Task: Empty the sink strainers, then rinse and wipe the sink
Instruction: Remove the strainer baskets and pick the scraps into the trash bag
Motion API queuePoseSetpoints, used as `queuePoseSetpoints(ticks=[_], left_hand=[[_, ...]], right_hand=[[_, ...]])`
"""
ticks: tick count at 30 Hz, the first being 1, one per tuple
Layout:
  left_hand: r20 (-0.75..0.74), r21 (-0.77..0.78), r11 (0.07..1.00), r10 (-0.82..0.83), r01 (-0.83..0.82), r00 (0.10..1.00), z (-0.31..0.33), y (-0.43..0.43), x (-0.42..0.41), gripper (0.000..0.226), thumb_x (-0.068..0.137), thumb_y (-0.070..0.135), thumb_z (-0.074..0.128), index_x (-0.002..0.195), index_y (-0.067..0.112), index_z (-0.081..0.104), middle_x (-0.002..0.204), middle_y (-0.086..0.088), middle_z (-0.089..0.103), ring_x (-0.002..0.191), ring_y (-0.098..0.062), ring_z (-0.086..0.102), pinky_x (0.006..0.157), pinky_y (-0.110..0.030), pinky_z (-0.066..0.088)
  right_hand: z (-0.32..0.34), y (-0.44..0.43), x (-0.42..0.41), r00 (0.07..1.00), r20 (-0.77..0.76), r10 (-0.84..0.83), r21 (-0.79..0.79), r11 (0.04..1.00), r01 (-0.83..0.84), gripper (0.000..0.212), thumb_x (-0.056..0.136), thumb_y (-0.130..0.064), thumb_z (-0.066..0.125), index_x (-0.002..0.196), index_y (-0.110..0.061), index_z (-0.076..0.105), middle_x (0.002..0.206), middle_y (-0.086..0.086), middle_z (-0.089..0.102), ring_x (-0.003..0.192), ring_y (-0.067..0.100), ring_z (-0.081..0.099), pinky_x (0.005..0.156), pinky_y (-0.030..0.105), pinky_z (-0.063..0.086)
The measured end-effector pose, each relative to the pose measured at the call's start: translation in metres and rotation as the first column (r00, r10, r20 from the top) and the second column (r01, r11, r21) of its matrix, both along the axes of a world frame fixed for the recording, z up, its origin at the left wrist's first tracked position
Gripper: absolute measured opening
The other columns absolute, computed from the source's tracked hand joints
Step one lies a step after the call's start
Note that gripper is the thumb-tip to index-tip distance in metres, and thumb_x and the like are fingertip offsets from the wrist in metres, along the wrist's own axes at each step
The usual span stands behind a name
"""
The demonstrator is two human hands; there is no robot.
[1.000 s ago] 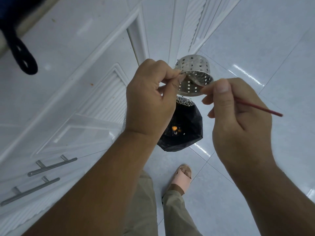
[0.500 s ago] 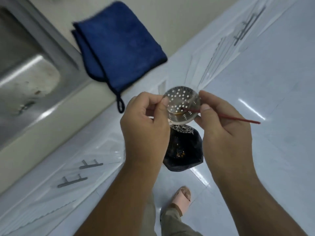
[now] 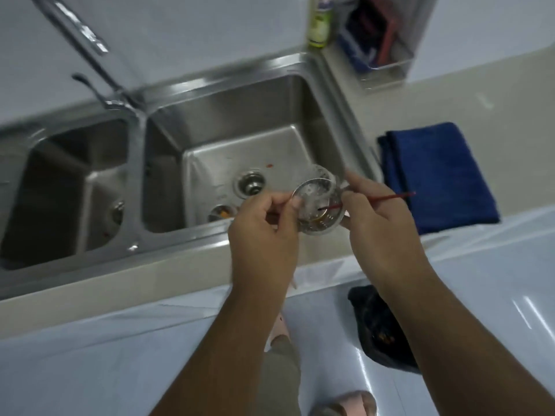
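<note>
My left hand (image 3: 262,232) pinches the rim of a perforated steel sink strainer (image 3: 319,204), held above the front edge of the right basin (image 3: 228,127). My right hand (image 3: 381,232) holds a thin red stick (image 3: 387,199) whose tip pokes into the strainer, where brownish residue clings. In the right basin lie the open drain (image 3: 250,183), a second strainer (image 3: 222,212) with orange scraps by the front wall, and a red speck. The left basin (image 3: 69,187) is partly in view.
A faucet (image 3: 90,55) rises behind the divider. A folded blue cloth (image 3: 438,175) lies on the counter to the right, with a green bottle (image 3: 319,22) and a clear holder (image 3: 378,34) behind it. A black rubbish bag (image 3: 375,328) sits on the floor.
The view has swung up from the floor and bag to the sink. Both hands carried the strainer and stick from over the bag to over the right basin's front edge.
</note>
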State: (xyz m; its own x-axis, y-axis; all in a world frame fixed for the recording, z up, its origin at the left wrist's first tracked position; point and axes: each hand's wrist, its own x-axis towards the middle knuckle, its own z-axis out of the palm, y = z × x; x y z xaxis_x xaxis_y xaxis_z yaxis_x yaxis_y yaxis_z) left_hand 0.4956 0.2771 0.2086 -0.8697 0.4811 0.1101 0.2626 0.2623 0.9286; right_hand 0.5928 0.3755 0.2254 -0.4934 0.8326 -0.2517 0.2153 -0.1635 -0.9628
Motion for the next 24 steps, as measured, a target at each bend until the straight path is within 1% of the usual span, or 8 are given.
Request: queuePoseSetpoints(ticks=[3,6,8,13,16,18,22,24], left_hand=[[0.129,-0.023,0.997,0.078,-0.076,0.989,-0.008,-0.007,-0.056,0.012,0.098,0.023,0.067,0.100,0.020,0.078,0.092,0.002,0.077,0.088,-0.017,0.074,0.082,-0.046,0.063],[0.312,-0.044,0.998,0.063,-0.051,0.948,-0.026,-0.001,-0.117,0.027,0.096,0.023,0.057,0.087,0.036,0.079,0.088,0.007,0.079,0.090,-0.016,0.075,0.087,-0.046,0.062],[0.412,-0.146,0.989,0.072,-0.013,0.908,-0.047,0.005,-0.159,0.035,0.089,0.021,0.055,0.079,0.044,0.079,0.085,0.008,0.079,0.091,-0.021,0.075,0.089,-0.049,0.062],[0.618,-0.391,0.881,0.037,0.266,0.785,-0.124,0.032,-0.230,0.027,0.088,0.014,0.055,0.074,0.021,0.076,0.094,-0.008,0.078,0.104,-0.042,0.071,0.094,-0.049,0.056],[0.667,-0.438,0.761,-0.082,0.478,0.740,-0.159,0.045,-0.240,0.025,0.091,0.009,0.057,0.088,0.020,0.080,0.095,-0.005,0.077,0.096,-0.028,0.072,0.087,-0.043,0.060],[0.678,-0.465,0.678,-0.142,0.570,0.722,-0.172,0.051,-0.242,0.023,0.094,0.011,0.057,0.095,0.020,0.078,0.092,-0.002,0.076,0.091,-0.022,0.071,0.077,-0.036,0.059],[0.710,-0.489,0.585,-0.164,0.647,0.685,-0.182,0.057,-0.238,0.022,0.094,0.010,0.057,0.105,0.017,0.075,0.098,-0.006,0.074,0.092,-0.024,0.070,0.090,-0.047,0.060],[0.713,-0.492,0.578,-0.162,0.651,0.682,-0.180,0.057,-0.237,0.024,0.095,0.011,0.055,0.112,0.015,0.073,0.103,-0.005,0.073,0.093,-0.021,0.069,0.089,-0.044,0.059]], right_hand=[[-0.006,0.001,-0.064,0.997,0.029,0.074,-0.044,0.996,-0.073,0.030,0.103,-0.025,0.056,0.131,-0.028,0.068,0.119,-0.014,0.072,0.112,0.005,0.068,0.104,0.036,0.054],[-0.022,0.013,-0.130,0.985,0.104,0.138,-0.007,0.990,-0.138,0.028,0.103,-0.037,0.054,0.085,-0.037,0.076,0.087,-0.017,0.077,0.088,0.001,0.072,0.094,0.041,0.060],[-0.042,0.027,-0.169,0.963,0.207,0.172,0.011,0.984,-0.179,0.036,0.101,-0.042,0.052,0.077,-0.027,0.075,0.084,-0.010,0.077,0.084,0.008,0.073,0.091,0.046,0.059],[-0.113,0.057,-0.233,0.799,0.528,0.288,-0.096,0.955,-0.280,0.052,0.105,-0.054,0.039,0.102,-0.016,0.075,0.101,0.006,0.074,0.097,0.024,0.069,0.095,0.046,0.054],[-0.148,0.070,-0.246,0.686,0.654,0.319,-0.162,0.945,-0.285,0.058,0.107,-0.054,0.033,0.110,-0.010,0.072,0.102,0.009,0.071,0.091,0.024,0.066,0.083,0.038,0.050],[-0.167,0.078,-0.249,0.609,0.713,0.347,-0.203,0.934,-0.295,0.061,0.107,-0.055,0.032,0.121,-0.008,0.067,0.111,0.012,0.069,0.096,0.026,0.065,0.086,0.038,0.048],[-0.186,0.084,-0.247,0.511,0.764,0.395,-0.242,0.909,-0.341,0.058,0.108,-0.054,0.033,0.126,-0.007,0.063,0.102,0.008,0.063,0.075,0.013,0.054,0.063,0.030,0.038],[-0.186,0.085,-0.248,0.487,0.768,0.415,-0.245,0.894,-0.375,0.058,0.109,-0.051,0.032,0.128,-0.005,0.061,0.099,0.006,0.058,0.070,0.008,0.048,0.056,0.026,0.031]])
